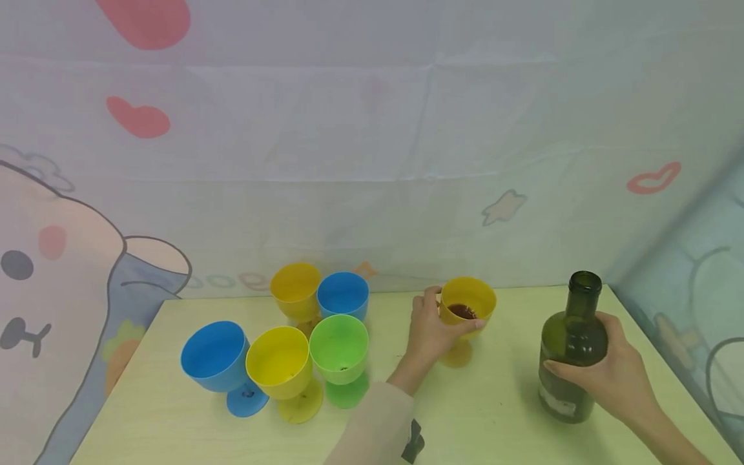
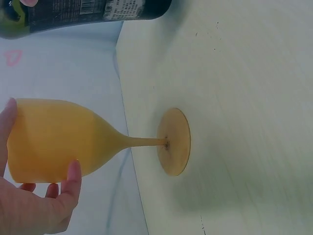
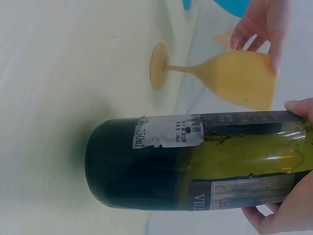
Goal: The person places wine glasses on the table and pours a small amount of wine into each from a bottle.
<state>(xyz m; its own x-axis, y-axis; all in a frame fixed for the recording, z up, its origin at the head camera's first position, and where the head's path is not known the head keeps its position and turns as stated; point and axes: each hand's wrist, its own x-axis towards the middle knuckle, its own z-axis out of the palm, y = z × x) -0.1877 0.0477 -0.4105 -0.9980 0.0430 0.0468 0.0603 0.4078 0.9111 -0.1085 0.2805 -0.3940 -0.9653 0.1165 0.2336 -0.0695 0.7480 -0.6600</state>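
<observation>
My left hand (image 1: 427, 329) grips the bowl of a yellow goblet (image 2: 63, 139) by its rim, thumb on the near side. Dark liquid (image 1: 463, 312) lies in the bottom of that bowl. The goblet is upright, with its stem and round foot (image 2: 174, 142) in full sight. To the right, a dark green glass wine bottle (image 3: 195, 164) is held upright in my right hand (image 1: 624, 374), thumb across the front. Its mouth is uncorked and its label is partly torn. Whether the bottle's base touches the table is hard to tell.
Left of my left hand several plastic goblets stand grouped: a green one (image 1: 340, 349), blue ones (image 1: 215, 355) and yellow ones (image 1: 280, 361). All are on a pale wooden table (image 1: 482, 426). A printed cloth (image 1: 372, 161) hangs behind the table's back edge.
</observation>
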